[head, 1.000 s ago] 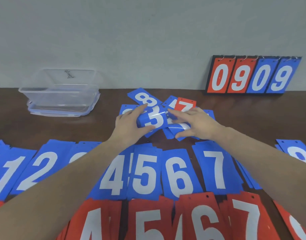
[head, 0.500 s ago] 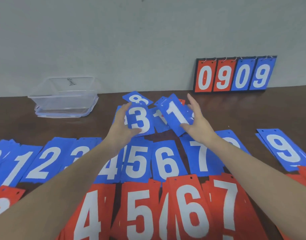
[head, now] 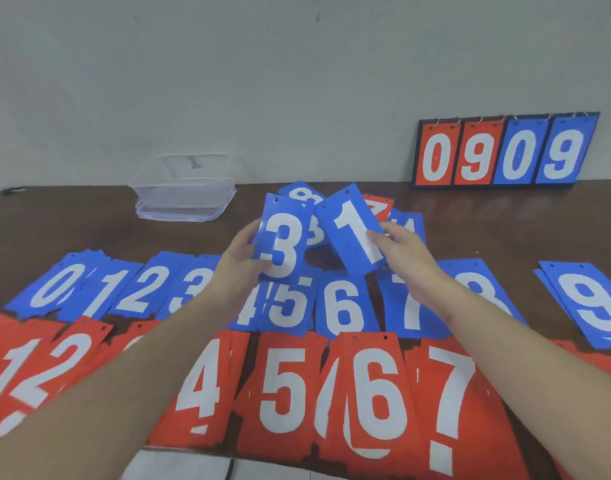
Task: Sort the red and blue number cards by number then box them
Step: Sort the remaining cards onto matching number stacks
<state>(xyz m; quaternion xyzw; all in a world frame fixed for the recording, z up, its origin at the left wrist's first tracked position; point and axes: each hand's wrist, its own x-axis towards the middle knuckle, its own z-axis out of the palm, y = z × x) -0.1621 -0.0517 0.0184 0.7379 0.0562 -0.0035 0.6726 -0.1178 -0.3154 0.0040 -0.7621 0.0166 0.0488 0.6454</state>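
- Blue 3 card [head: 283,239] is held pinched in the left hand [head: 243,258], raised above the sorted blue row.
- Blue 1 card [head: 352,228] is gripped by the right hand [head: 402,251].
- Each card should be laid squarely on its matching pile: blue 3 pile [head: 193,285], blue 1 pile [head: 106,292].

Brown table [head: 504,223]; scoreboard [head: 504,150] against grey wall [head: 227,81].

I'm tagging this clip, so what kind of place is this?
Probably a plain indoor workroom or data-collection desk, not a home: a bare grey wall, a dark wooden table covered with sorted number cards, and a flip scoreboard leaning against the wall.
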